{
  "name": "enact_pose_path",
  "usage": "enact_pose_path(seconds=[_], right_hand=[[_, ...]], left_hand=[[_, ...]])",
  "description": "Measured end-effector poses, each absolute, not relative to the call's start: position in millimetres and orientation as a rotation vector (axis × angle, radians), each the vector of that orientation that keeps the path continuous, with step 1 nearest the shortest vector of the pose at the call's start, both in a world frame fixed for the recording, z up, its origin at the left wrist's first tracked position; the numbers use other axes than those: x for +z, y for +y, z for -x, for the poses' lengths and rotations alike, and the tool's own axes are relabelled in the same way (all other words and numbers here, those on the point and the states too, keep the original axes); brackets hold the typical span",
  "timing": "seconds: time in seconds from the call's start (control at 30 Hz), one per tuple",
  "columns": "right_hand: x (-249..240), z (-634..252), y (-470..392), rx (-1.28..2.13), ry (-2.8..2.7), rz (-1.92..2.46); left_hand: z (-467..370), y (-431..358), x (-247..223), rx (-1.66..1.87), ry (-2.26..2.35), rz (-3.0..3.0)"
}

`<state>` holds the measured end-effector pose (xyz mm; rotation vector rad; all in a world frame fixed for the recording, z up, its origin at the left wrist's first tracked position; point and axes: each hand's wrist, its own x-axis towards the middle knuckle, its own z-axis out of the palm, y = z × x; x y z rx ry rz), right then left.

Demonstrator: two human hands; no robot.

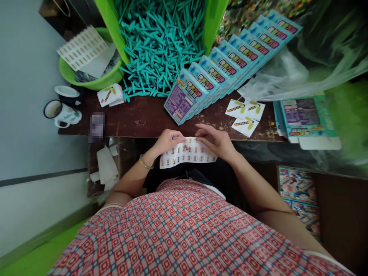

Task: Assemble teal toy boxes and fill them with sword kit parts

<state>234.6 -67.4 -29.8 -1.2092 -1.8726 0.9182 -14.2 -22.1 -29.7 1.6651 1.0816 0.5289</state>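
A white sticker sheet (188,154) with rows of small brown labels lies across my lap at the near edge of the dark wooden table (138,119). My left hand (166,140) grips the sheet's upper left edge; a gold bangle sits on that wrist. My right hand (215,140) rests on the sheet's upper right part, fingertips pinching at a label near the top middle. Just beyond my hands a slanted row of teal and purple boxes (224,65) stretches to the far right.
A heap of teal plastic pieces (158,38) fills a green bin at the back. Small printed cards (244,115) lie right of the boxes, one card (110,96) at left. A green basin (86,76) holds sticker sheets. Two mugs (61,111) stand left. Flat boxes (307,119) lie right.
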Motion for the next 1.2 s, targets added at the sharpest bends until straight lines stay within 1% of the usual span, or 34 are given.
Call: enact_pose_path(seconds=[0.1,0.2,0.33,0.43,0.53,0.67,0.8,0.87,1.03,1.1,1.2], right_hand=[[-19,-230,-71,0.79,-1.963,1.181],[0,-225,-59,0.706,-1.878,1.157],[17,-218,7,0.637,-1.671,1.201],[12,-207,69,0.555,-1.665,1.237],[2,-196,106,0.458,-1.693,1.309],[0,-201,110,0.316,-1.779,1.38],[15,-237,103,0.071,-1.693,1.398],[18,-251,105,0.067,-1.61,1.407],[6,-248,126,0.349,-1.655,1.496],[7,-241,129,0.285,-1.682,1.597],[24,-233,107,0.041,-1.645,1.654]], left_hand=[[17,-19,-34,0.52,1.086,-1.67],[22,-12,-42,0.529,1.137,-1.751],[27,2,-53,0.588,1.088,-2.038],[25,11,-58,0.611,1.046,-2.189],[22,18,-64,0.624,1.051,-2.255],[21,27,-74,0.666,1.062,-2.29],[25,34,-81,0.673,1.036,-2.281],[26,35,-83,0.676,1.019,-2.271],[27,38,-82,0.694,1.002,-2.252],[28,37,-78,0.702,0.993,-2.261],[32,32,-65,0.724,1.001,-2.28]])
